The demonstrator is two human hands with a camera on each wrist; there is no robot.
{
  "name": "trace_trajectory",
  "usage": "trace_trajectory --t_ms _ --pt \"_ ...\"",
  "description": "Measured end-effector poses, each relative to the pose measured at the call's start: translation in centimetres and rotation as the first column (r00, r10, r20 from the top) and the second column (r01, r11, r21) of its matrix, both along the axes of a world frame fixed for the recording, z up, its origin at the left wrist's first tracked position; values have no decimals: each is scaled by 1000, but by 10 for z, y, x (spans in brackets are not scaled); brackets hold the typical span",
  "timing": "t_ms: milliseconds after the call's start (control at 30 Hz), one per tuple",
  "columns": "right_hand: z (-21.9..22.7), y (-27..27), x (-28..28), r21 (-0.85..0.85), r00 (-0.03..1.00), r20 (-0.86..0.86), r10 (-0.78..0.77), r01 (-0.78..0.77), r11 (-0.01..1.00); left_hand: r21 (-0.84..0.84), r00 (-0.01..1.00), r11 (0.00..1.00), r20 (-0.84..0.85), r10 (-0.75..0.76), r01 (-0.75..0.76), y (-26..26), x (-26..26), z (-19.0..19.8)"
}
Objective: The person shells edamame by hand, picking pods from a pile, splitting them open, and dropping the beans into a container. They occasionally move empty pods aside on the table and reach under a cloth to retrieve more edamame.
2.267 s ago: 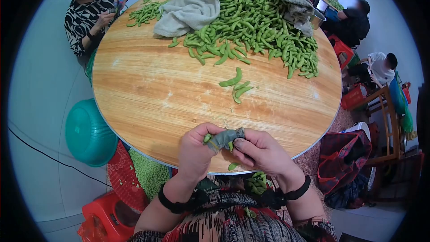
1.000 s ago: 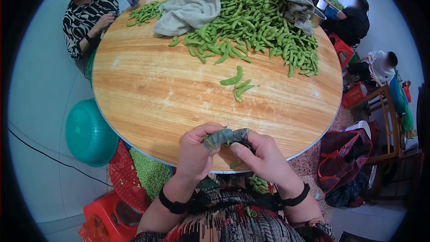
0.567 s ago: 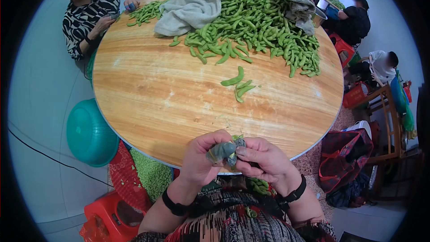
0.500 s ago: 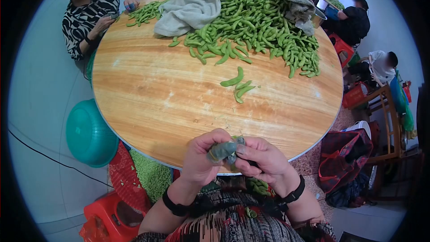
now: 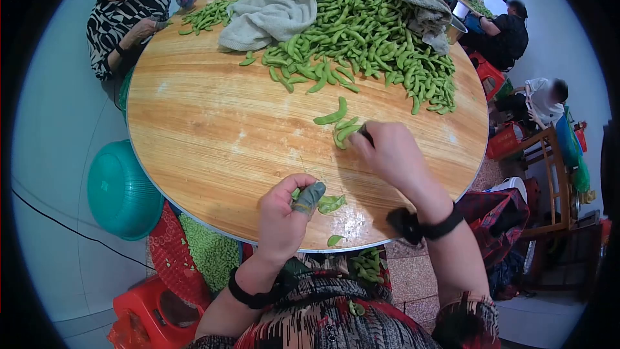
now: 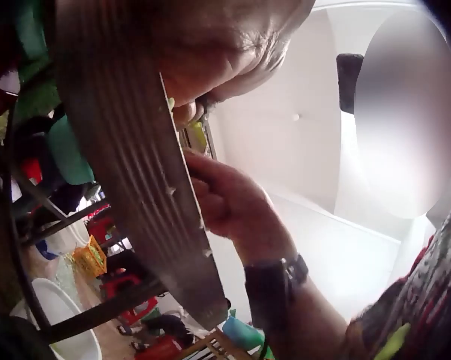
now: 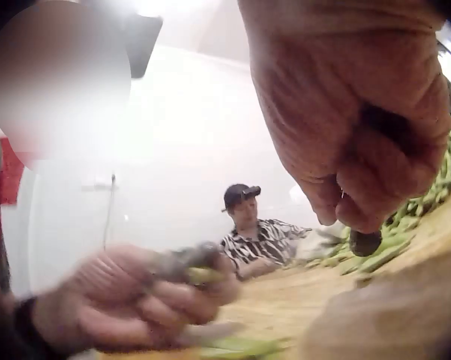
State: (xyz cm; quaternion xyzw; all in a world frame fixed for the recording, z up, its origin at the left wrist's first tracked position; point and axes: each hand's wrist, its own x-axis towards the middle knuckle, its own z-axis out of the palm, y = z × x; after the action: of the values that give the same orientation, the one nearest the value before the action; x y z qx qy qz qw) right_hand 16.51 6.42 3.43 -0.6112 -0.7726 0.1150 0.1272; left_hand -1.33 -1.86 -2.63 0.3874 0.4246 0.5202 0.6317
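Over the near part of the round wooden table (image 5: 194,123), the left hand (image 5: 281,220) pinches a green pod (image 5: 296,194), a grey-green cover on one digit. The right wrist view also shows this left hand (image 7: 150,300), blurred, with green between its fingers. Beside it lies an opened-looking pod (image 5: 331,204). Farther forward, the right hand (image 5: 397,155) reaches down at a few loose pods (image 5: 342,130), its fingertips over their right end. In the right wrist view the right hand (image 7: 360,120) has bent fingers and a dark-covered fingertip; whether it grips a pod is hidden.
A large heap of pods (image 5: 361,32) lies at the table's far side beside a grey cloth (image 5: 271,13). A person in a patterned shirt (image 5: 129,16) sits far left. Left are a green basin (image 5: 123,190) and shelled beans (image 5: 210,249); a plaid bag (image 5: 497,220) stands right.
The right hand has left the left hand and moved forward and right to the loose pods. The left hand stays near the table edge; a pod now shows on the table beside it.
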Motion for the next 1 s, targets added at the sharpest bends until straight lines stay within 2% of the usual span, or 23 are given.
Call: trace_trajectory --t_ms 33,67,100,200,267,300,333,367,400,467,500,567,600,633,667,700,733,800,833,900,967,1000 --pt "-2 9 -2 2 1000 0 0 0 1000 50 997 998 -60 47 -44 1 3 0" --pt "-6 17 -6 11 997 81 6 -7 1000 101 988 991 -118 95 -83 2 4 -1" --pt "-9 19 -8 19 987 162 9 -12 1000 101 989 992 -118 92 -80 2 5 -1" --pt "-20 19 -12 85 987 157 20 -34 996 109 992 993 -120 49 -36 4 6 1" --pt "-19 12 -9 49 982 186 10 -19 999 -49 999 998 13 34 -34 4 5 6" --pt "-17 8 -6 14 977 214 -1 -2 1000 -49 999 998 13 37 -36 5 3 5" --pt "-16 2 -2 14 977 214 0 -3 1000 -51 994 999 108 14 -9 6 1 2" --pt "-15 -5 2 14 986 164 8 -10 1000 -51 979 999 203 -9 19 7 0 1" --pt "-14 -12 6 14 993 114 16 -17 1000 -51 979 998 204 -9 20 7 2 1" --pt "-10 -25 13 9 999 51 -7 7 1000 73 999 997 46 -12 9 6 9 3" --pt "-9 -31 15 3 1000 -13 -29 29 1000 73 999 997 46 -12 9 6 9 6" --pt "-9 -42 20 3 997 -67 -42 42 999 43 972 984 -168 -166 175 4 5 13" --pt "-10 -47 22 1 991 -123 -56 57 998 42 971 983 -172 -168 178 4 5 11" --pt "-12 -51 24 1 990 -127 -59 60 998 -11 984 984 -6 -178 178 4 6 7" --pt "-13 -54 25 -94 949 -307 -72 45 995 -62 971 980 162 -174 186 5 6 5" --pt "-14 -57 27 -182 874 -475 -99 13 983 -62 971 980 158 -177 188 5 7 8" --pt "-15 -60 26 -179 872 -479 -99 13 984 -87 971 977 153 -182 196 6 7 14" --pt "-15 -65 23 -307 640 -739 -211 -42 951 -111 972 973 144 -188 205 6 7 21" --pt "-14 -67 22 -306 637 -741 -210 -42 951 -98 968 971 150 -203 218 5 6 23" --pt "-12 -72 18 -407 519 -808 -280 -147 901 -87 964 969 155 -216 231 5 7 22" --pt "-17 -78 11 -404 484 -833 -268 -201 893 -66 902 966 380 -206 249 7 9 16" --pt "-19 -80 8 -394 451 -856 -253 -252 884 -65 903 967 379 -205 247 7 9 15"
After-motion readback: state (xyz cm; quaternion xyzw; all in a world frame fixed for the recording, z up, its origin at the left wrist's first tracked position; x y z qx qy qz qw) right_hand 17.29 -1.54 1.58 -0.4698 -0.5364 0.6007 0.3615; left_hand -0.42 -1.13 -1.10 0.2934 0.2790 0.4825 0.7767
